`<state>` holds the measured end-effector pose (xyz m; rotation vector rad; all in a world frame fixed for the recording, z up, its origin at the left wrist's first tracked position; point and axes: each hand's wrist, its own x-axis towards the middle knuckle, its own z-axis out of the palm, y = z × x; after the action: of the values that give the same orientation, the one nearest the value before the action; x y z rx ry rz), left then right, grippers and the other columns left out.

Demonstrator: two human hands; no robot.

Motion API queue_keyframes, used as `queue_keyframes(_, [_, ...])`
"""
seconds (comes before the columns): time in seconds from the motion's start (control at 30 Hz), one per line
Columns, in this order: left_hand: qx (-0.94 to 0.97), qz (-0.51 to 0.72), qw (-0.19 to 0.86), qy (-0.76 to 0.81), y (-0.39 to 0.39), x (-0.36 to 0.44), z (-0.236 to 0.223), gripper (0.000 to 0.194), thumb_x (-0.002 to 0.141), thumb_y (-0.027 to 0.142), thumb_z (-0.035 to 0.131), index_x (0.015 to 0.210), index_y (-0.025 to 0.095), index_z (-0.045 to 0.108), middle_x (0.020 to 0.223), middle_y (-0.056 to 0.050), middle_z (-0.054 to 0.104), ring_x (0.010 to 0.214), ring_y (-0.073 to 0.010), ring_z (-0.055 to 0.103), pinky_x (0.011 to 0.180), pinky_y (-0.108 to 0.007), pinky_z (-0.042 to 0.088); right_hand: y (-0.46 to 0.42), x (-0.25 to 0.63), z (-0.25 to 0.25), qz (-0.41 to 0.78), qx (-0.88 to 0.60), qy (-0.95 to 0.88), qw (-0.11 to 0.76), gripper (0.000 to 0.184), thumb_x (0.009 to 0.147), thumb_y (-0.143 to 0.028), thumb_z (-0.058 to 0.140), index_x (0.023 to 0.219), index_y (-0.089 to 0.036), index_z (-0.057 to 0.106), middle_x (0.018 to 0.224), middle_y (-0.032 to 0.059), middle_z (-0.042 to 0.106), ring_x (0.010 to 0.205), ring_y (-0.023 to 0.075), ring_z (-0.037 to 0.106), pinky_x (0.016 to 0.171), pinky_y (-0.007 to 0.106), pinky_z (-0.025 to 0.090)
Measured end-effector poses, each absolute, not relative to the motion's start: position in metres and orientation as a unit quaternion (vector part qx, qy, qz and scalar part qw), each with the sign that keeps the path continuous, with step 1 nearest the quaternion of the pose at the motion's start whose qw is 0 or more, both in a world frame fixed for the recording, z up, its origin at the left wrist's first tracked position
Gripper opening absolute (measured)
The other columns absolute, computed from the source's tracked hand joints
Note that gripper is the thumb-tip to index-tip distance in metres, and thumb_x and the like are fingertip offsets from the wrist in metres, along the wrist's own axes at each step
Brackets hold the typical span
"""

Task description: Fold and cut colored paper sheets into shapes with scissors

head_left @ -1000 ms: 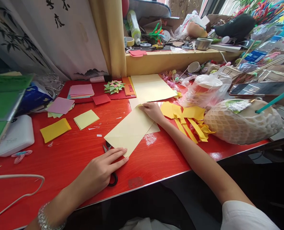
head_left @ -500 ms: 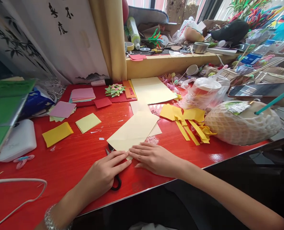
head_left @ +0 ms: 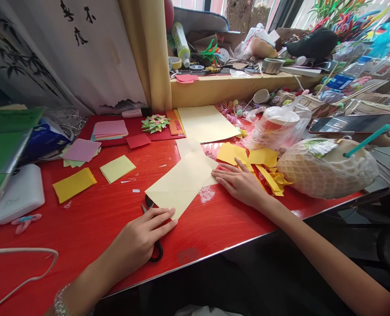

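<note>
— Our right hand (head_left: 244,186) has moved from the near corner of the cream sheet (head_left: 181,182) to its right-hand corner; our left hand (head_left: 145,235) keeps its position at the near corner. Where is the sheet?

— We have it flat on the red desk (head_left: 99,241), set diagonally in front of us. A corner of paler paper (head_left: 211,181) protrudes from under its right side.

— State of each grip?

— On the left, we rest the fingertips on the sheet, thumb and forefinger slightly apart. On the right, our fingers are extended and spread, clamped on nothing; the tips meet the right-hand corner, but we cannot tell whether they press.

— Adjacent items?

— Below our left hand, partly covered, lie the scissors (head_left: 157,252), one black handle loop exposed. Just beyond our right hand we see yellow paper scraps (head_left: 230,153). Left of the sheet lie a pale yellow stack (head_left: 117,169) and a deep yellow stack (head_left: 74,184). Beyond it lies a larger cream sheet (head_left: 206,123).
</note>
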<state>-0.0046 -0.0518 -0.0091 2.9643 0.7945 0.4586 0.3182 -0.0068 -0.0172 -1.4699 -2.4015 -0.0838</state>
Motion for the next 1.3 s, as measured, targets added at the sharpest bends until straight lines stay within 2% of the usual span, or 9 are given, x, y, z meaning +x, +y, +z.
queue_keyframes(0.23, [0.956, 0.152, 0.004, 0.253, -0.05, -0.004, -0.008, 0.059, 0.071, -0.01, 0.03, 0.114, 0.017, 0.061, 0.125, -0.003, 0.057, 0.115, -0.0188, 0.048, 0.091, -0.033, 0.05, -0.005, 0.318, -0.025, -0.068, -0.564, -0.806, 0.167, 0.036, 0.094, -0.029, 0.032, 0.119, -0.025, 0.058, 0.12, -0.003, 0.06, 0.121, 0.0199, 0.047, 0.109, 0.046, 0.021])
queue_keyframes(0.33, [0.953, 0.155, 0.011, 0.259, -0.05, -0.005, -0.009, 0.059, 0.073, -0.009, 0.03, 0.116, 0.018, 0.059, 0.125, -0.002, 0.057, 0.115, -0.0177, 0.048, 0.093, -0.032, 0.049, -0.002, 0.319, -0.028, -0.086, -0.588, -0.785, 0.176, 0.037, 0.094, -0.027, 0.031, 0.118, -0.019, 0.059, 0.121, 0.002, 0.06, 0.118, 0.0214, 0.049, 0.106, 0.044, 0.026])
queue_keyframes(0.43, [0.95, 0.148, 0.035, 0.275, -0.053, -0.007, -0.011, 0.053, 0.08, -0.004, 0.03, 0.12, 0.02, 0.055, 0.128, -0.002, 0.055, 0.119, -0.0162, 0.046, 0.097, -0.031, 0.046, -0.004, 0.319, -0.028, -0.103, -0.605, -0.762, 0.207, 0.038, 0.094, -0.025, 0.031, 0.113, -0.013, 0.062, 0.116, 0.0079, 0.063, 0.112, 0.0234, 0.052, 0.099, 0.041, 0.033])
queue_keyframes(0.57, [0.937, 0.136, 0.059, 0.317, -0.058, -0.009, -0.014, 0.046, 0.086, 0.002, 0.029, 0.125, 0.02, 0.048, 0.131, -0.005, 0.049, 0.121, -0.0168, 0.043, 0.1, -0.033, 0.042, -0.013, 0.313, -0.023, -0.11, -0.587, -0.758, 0.262, 0.034, 0.093, -0.025, 0.034, 0.109, -0.015, 0.062, 0.11, 0.0089, 0.065, 0.105, 0.0255, 0.053, 0.094, 0.042, 0.036])
queue_keyframes(0.67, [0.916, 0.143, 0.073, 0.367, -0.061, -0.01, -0.014, 0.038, 0.087, 0.006, 0.031, 0.12, 0.016, 0.046, 0.122, -0.009, 0.051, 0.111, -0.0183, 0.048, 0.093, -0.034, 0.045, -0.013, 0.308, -0.021, -0.054, -0.593, -0.751, 0.286, 0.032, 0.092, -0.028, 0.035, 0.108, -0.016, 0.06, 0.108, 0.0104, 0.064, 0.101, 0.0259, 0.055, 0.089, 0.042, 0.04])
queue_keyframes(0.77, [0.902, 0.145, 0.091, 0.397, -0.065, -0.015, -0.011, 0.031, 0.086, 0.007, 0.033, 0.11, 0.018, 0.048, 0.109, -0.007, 0.053, 0.099, -0.0183, 0.05, 0.086, -0.033, 0.046, -0.004, 0.303, -0.021, 0.067, -0.614, -0.722, 0.312, 0.033, 0.09, -0.036, 0.04, 0.11, -0.016, 0.057, 0.111, 0.0113, 0.062, 0.096, 0.0246, 0.057, 0.084, 0.04, 0.044])
queue_keyframes(0.87, [0.886, 0.14, 0.107, 0.428, -0.069, -0.027, -0.01, 0.025, 0.086, 0.009, 0.033, 0.102, 0.02, 0.049, 0.103, -0.006, 0.053, 0.097, -0.019, 0.048, 0.082, -0.032, 0.045, 0.006, 0.299, -0.02, 0.184, -0.625, -0.672, 0.353, 0.034, 0.087, -0.041, 0.043, 0.109, -0.019, 0.056, 0.11, 0.0079, 0.062, 0.089, 0.0203, 0.059, 0.08, 0.036, 0.047])
queue_keyframes(1.13, [0.847, 0.182, 0.059, 0.497, -0.053, -0.07, -0.012, 0.019, 0.088, 0.018, 0.032, 0.092, 0.02, 0.051, 0.092, -0.006, 0.054, 0.085, -0.019, 0.05, 0.076, -0.031, 0.044, 0.034, 0.287, -0.027, 0.255, -0.598, -0.613, 0.448, 0.031, 0.08, -0.039, 0.052, 0.102, -0.017, 0.057, 0.107, 0.0083, 0.061, 0.085, 0.0175, 0.058, 0.078, 0.033, 0.047])
queue_keyframes(1.3, [0.873, 0.12, 0.069, 0.468, -0.025, -0.054, 0.008, 0.02, 0.089, 0.024, 0.035, 0.096, 0.019, 0.053, 0.102, -0.007, 0.053, 0.096, -0.0213, 0.047, 0.086, -0.037, 0.04, 0.068, 0.269, -0.028, 0.321, -0.568, -0.587, 0.479, 0.037, 0.074, -0.031, 0.056, 0.107, -0.015, 0.055, 0.105, 0.0107, 0.061, 0.092, 0.0187, 0.058, 0.077, 0.032, 0.048])
